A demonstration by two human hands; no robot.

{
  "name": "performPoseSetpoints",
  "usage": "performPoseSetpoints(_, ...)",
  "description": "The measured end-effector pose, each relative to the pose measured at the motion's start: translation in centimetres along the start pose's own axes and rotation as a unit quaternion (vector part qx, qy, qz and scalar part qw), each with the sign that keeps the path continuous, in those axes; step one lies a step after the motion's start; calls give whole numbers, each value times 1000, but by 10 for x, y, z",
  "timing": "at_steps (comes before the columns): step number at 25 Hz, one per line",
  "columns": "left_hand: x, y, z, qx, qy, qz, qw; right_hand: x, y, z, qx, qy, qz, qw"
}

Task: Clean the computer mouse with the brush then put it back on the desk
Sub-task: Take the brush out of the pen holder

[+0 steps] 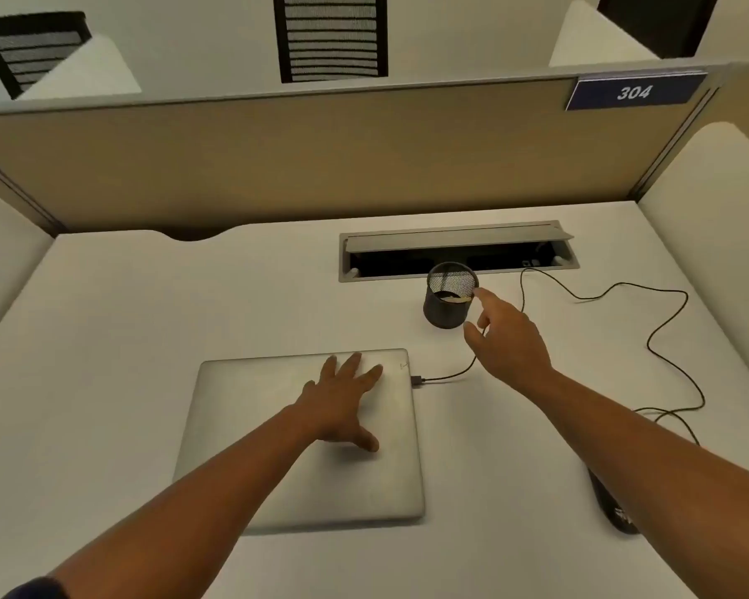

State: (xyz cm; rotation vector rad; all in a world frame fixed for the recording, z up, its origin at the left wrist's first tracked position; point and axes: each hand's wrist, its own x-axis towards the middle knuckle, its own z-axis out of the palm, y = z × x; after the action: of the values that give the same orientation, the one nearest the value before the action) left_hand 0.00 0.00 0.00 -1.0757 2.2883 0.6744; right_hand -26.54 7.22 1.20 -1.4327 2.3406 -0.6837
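A black computer mouse point(610, 503) lies near the desk's right front, mostly hidden under my right forearm. A black mesh cup point(448, 302) stands behind the laptop; something pale lies inside it, and I cannot tell whether it is the brush. My right hand point(504, 335) reaches toward the cup with fingers apart, its index fingertip at the rim, holding nothing. My left hand point(342, 399) rests flat and spread on the closed silver laptop point(251, 447).
A thin black cable point(666, 322) loops from the laptop's right edge across the white desk point(126, 339) to an open cable tray point(455, 252) at the back. A tan partition point(321, 157) walls off the desk's far side, and white dividers flank it.
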Motion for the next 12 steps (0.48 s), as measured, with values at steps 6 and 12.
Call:
performPoseSetpoints(6, 7, -2, 6, 18, -18, -17, 1000, 30, -4, 5, 20, -23, 14, 999)
performPoseSetpoints(12, 10, -4, 16, 20, -4, -15, 1000, 40, 4, 9, 11, -40, -7, 999)
